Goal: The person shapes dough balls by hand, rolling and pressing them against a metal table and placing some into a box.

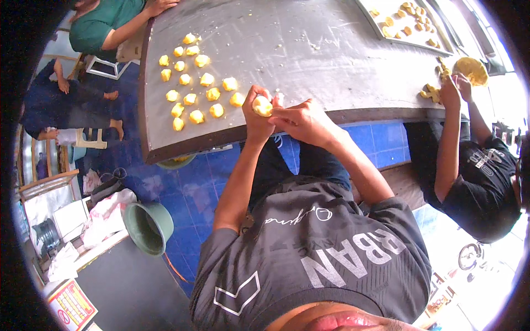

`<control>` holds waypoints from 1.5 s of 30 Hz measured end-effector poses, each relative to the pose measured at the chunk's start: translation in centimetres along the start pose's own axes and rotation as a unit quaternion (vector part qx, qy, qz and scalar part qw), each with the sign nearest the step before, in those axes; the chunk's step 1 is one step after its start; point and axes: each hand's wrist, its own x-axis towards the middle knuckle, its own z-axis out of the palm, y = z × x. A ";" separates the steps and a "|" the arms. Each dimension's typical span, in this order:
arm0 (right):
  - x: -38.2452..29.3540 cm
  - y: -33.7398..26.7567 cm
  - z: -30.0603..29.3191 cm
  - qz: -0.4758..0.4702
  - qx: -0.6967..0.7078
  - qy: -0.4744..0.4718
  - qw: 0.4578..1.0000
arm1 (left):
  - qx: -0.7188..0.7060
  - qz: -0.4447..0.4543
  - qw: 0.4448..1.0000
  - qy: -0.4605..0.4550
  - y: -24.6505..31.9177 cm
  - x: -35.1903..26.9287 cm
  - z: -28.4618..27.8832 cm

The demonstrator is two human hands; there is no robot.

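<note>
A pale yellow dough ball (262, 106) rests in the curled fingers of my left hand (258, 120), just over the near edge of the grey tabletop (314, 70). From the right, the bent fingers of my right hand (308, 124) press against the ball's lower side, with the thumb close to the forefinger. Whatever lies under those fingertips is hidden. To the left of my hands, several lumpy yellow dough balls (213, 94) sit apart from each other in loose rows. The closest dough ball (237, 99) lies right beside my left hand.
At right, a co-worker's hands (451, 91) handle yellow dough pieces (430, 94) by a round dough mass (472, 71). A tray (377, 25) with several round pieces stands at the far right. Another person's hand (161, 6) rests at the far left corner. A green bucket (149, 227) stands lower left.
</note>
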 end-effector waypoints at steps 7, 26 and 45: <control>1.4 -0.1 -1.2 0.002 0.016 -0.007 1.000 | 0.023 0.012 0.999 -0.035 0.6 0.0 -0.3; 3.8 1.4 -2.1 0.134 0.162 -0.055 0.976 | -0.143 -0.125 0.975 -0.118 0.5 0.1 -0.7; 3.3 2.3 -3.7 -0.107 0.024 -0.094 0.989 | -0.255 -0.272 0.893 -0.251 1.6 0.4 -1.1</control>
